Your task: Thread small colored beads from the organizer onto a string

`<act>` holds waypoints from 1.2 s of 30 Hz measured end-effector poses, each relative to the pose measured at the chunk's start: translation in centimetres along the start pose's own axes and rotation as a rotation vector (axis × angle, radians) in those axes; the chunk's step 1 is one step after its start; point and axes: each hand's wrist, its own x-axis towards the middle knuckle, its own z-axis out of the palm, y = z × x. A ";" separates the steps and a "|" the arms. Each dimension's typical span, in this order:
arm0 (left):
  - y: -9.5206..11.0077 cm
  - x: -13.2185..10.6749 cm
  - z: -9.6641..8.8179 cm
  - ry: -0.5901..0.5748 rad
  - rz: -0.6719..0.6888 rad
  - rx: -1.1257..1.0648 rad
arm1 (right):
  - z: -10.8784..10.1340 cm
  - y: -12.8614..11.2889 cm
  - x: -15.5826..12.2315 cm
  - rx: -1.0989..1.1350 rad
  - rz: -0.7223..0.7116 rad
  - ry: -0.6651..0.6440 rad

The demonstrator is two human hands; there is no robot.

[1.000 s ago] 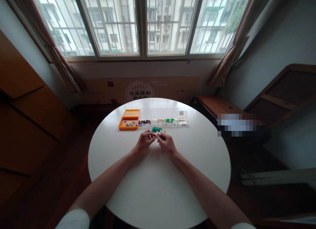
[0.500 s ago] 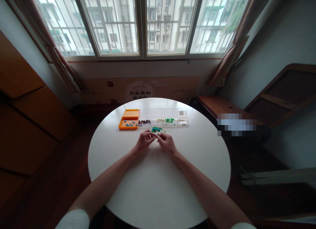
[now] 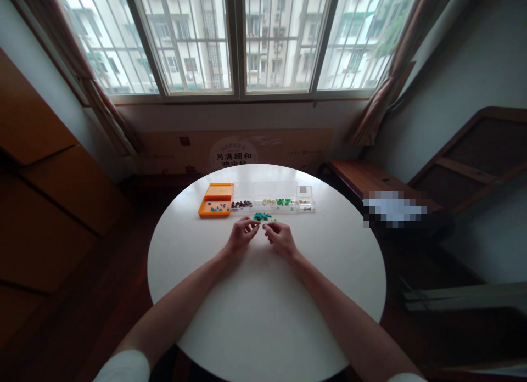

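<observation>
My left hand (image 3: 242,233) is at the middle of the table, thumb and fingertips drawn together in a pinch; what lies between them is too small to make out. Close on its right, my right hand (image 3: 280,236) also pinches, with a tiny dark piece at its fingertips. A narrow gap separates the two hands. Just beyond the fingers lies a small pile of green and blue pieces (image 3: 262,216). Behind the pile stand an open orange box (image 3: 214,213) holding blue pieces, and clear boxes holding dark brown pieces (image 3: 242,204), cream pieces (image 3: 268,202) and green pieces (image 3: 283,202).
Everything rests on a round white table (image 3: 263,305). A small clear box (image 3: 305,201) ends the row at the right. A wooden bench (image 3: 362,173) stands past the table's right edge, and a barred window (image 3: 239,41) is ahead.
My hands, whose fingertips met before, have come slightly apart. The right hand has drawn a little to the right; the boxes and pile look the same.
</observation>
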 end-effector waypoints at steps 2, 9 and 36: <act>-0.1 0.0 0.0 0.016 -0.026 -0.012 | -0.7 -0.2 0.6 0.035 -0.012 0.054; 0.0 -0.1 0.1 0.000 -0.079 0.011 | -4.2 -0.1 3.0 0.216 0.138 0.391; 3.0 -0.4 -1.5 -0.198 -0.357 0.945 | 0.5 -2.9 -1.0 -0.381 -0.458 -0.127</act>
